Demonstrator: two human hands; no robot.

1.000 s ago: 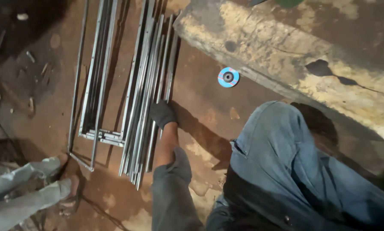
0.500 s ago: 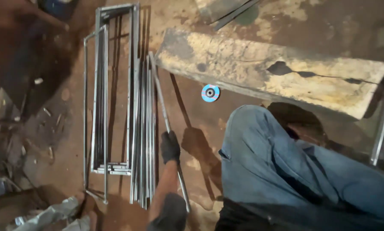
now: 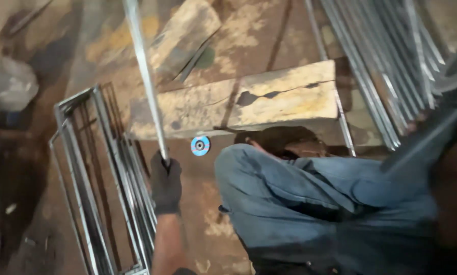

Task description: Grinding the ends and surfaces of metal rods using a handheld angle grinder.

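Metal bar (image 3: 146, 81) now off the floor, upright in gloved left hand (image 3: 166, 184)

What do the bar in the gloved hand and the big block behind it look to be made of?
Bar: likely bare steel, silvery grey with a dull sheen, held by the gloved left hand. Block: probably rough wood, pale yellowish, with a dark crack and worn stains.

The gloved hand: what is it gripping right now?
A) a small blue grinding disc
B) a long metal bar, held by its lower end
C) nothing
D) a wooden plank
B: the gloved left hand is closed round the lower end of a long metal bar that rises away from it.
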